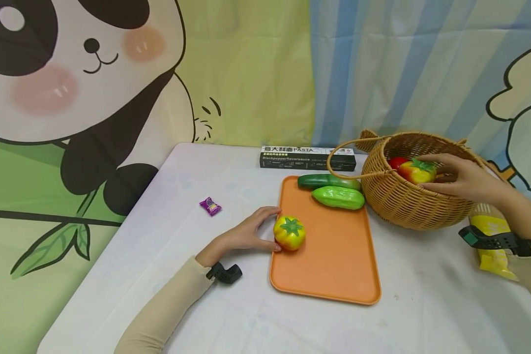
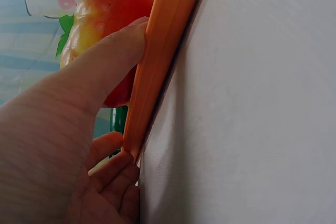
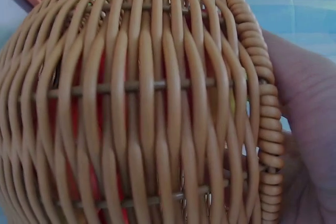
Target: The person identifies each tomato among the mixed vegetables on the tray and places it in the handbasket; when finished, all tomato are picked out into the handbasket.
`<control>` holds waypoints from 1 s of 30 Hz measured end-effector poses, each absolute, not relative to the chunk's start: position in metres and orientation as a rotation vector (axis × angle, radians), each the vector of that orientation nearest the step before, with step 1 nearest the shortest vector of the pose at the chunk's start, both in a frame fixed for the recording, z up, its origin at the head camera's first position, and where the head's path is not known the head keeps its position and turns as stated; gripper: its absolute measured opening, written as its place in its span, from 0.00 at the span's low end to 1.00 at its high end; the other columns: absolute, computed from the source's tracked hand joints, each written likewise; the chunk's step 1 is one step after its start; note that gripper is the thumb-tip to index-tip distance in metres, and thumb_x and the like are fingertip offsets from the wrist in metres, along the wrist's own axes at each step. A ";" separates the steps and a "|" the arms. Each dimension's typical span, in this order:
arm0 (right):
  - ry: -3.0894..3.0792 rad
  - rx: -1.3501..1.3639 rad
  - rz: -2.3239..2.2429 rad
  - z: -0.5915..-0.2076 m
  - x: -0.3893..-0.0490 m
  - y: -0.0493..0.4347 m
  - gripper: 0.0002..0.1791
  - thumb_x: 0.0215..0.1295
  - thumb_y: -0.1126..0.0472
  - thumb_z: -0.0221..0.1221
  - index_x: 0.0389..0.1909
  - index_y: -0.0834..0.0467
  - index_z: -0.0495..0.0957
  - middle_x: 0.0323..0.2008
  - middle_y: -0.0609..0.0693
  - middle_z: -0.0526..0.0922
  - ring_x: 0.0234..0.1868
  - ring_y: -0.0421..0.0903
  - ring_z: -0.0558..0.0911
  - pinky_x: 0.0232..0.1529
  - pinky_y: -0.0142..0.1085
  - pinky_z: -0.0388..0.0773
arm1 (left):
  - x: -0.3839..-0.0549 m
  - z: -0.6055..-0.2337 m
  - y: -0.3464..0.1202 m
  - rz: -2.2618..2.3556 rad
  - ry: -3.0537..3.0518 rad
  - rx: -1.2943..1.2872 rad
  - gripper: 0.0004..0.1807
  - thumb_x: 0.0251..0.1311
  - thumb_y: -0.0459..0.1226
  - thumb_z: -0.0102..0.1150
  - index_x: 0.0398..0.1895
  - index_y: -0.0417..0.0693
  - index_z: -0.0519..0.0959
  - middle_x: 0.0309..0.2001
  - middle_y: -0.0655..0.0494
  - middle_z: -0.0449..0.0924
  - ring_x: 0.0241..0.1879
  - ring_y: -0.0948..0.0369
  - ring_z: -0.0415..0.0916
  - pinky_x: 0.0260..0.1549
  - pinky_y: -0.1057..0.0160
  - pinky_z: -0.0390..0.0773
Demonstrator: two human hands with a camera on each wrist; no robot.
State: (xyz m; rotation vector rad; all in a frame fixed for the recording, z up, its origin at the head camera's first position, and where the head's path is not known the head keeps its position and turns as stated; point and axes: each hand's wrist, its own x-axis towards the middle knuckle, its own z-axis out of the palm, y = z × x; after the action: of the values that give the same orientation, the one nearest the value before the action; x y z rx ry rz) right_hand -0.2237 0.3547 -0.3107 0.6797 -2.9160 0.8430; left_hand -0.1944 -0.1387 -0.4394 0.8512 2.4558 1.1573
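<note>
On the left part of the orange tray (image 1: 332, 265) sits a yellow-red toy tomato (image 1: 289, 233) with a green leaf top. My left hand (image 1: 248, 231) is spread beside it at the tray's edge, thumb and fingers apart. In the left wrist view, the thumb lies against the rim, in front of the tomato (image 2: 113, 9). My right hand (image 1: 464, 179) reaches over the wicker basket (image 1: 420, 206) and grips another yellow-red tomato (image 1: 418, 172) at its mouth. A red piece (image 1: 397, 162) shows behind that one. Basket weave (image 3: 142, 103) hides most of the right wrist view.
A dark green cucumber (image 1: 323, 181) and a light green one (image 1: 338, 197) lie at the tray's back. Behind them stands a pasta box (image 1: 307, 160). A purple wrapped candy (image 1: 210, 206) lies left; a yellow packet (image 1: 491, 236) lies under the right forearm.
</note>
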 end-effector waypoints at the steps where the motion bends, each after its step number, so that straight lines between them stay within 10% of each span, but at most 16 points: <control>1: -2.923 0.702 0.829 -0.311 -0.225 0.355 0.36 0.57 0.69 0.68 0.67 0.62 0.66 0.53 0.49 0.72 0.40 0.20 0.71 0.36 0.17 0.73 | -0.195 -0.439 -0.139 1.156 2.458 0.851 0.51 0.48 0.44 0.76 0.74 0.48 0.58 0.74 0.51 0.54 0.74 0.54 0.50 0.72 0.51 0.51; 6: -2.967 0.812 0.776 -0.313 -0.234 0.359 0.33 0.58 0.71 0.66 0.66 0.61 0.68 0.53 0.55 0.76 0.41 0.23 0.75 0.36 0.23 0.77 | -0.195 -0.438 -0.140 1.157 2.462 0.864 0.50 0.49 0.44 0.76 0.74 0.47 0.58 0.74 0.50 0.54 0.74 0.53 0.50 0.72 0.50 0.51; 9: -2.987 0.835 0.776 -0.314 -0.237 0.360 0.31 0.59 0.70 0.65 0.65 0.60 0.69 0.54 0.35 0.71 0.45 0.46 0.84 0.37 0.25 0.79 | -0.194 -0.438 -0.140 1.158 2.458 0.858 0.50 0.49 0.44 0.75 0.74 0.48 0.58 0.74 0.51 0.54 0.74 0.54 0.50 0.73 0.50 0.51; 13: -3.044 0.829 0.795 -0.313 -0.237 0.357 0.31 0.60 0.69 0.65 0.65 0.62 0.68 0.58 0.47 0.75 0.50 0.72 0.76 0.37 0.26 0.80 | -0.194 -0.439 -0.140 1.162 2.451 0.852 0.50 0.49 0.45 0.75 0.74 0.49 0.58 0.74 0.52 0.53 0.74 0.55 0.49 0.72 0.50 0.51; 16: -3.113 0.794 0.812 -0.311 -0.238 0.354 0.31 0.61 0.69 0.65 0.65 0.64 0.66 0.59 0.73 0.70 0.53 0.72 0.74 0.37 0.27 0.80 | -0.194 -0.440 -0.139 1.160 2.450 0.857 0.50 0.49 0.45 0.75 0.74 0.50 0.57 0.74 0.52 0.53 0.74 0.55 0.49 0.73 0.51 0.51; 23: -3.198 0.766 0.824 -0.311 -0.242 0.355 0.31 0.62 0.66 0.64 0.65 0.65 0.66 0.63 0.72 0.65 0.57 0.71 0.71 0.38 0.26 0.77 | -0.194 -0.440 -0.139 1.156 2.453 0.854 0.51 0.49 0.46 0.75 0.74 0.49 0.57 0.74 0.52 0.53 0.74 0.54 0.49 0.72 0.50 0.52; 30: -3.139 0.825 0.964 -0.313 -0.239 0.357 0.25 0.61 0.67 0.65 0.60 0.61 0.74 0.51 0.33 0.75 0.46 0.25 0.76 0.38 0.27 0.81 | -0.194 -0.439 -0.138 1.158 2.463 0.862 0.50 0.49 0.45 0.76 0.74 0.48 0.58 0.74 0.52 0.54 0.74 0.55 0.50 0.72 0.51 0.52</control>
State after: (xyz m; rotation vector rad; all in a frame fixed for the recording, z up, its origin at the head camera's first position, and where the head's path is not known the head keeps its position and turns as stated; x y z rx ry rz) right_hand -0.2394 0.3569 -0.3131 0.8253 -3.1393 0.9642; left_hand -0.1936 -0.1384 -0.4388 0.8617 2.4625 1.1576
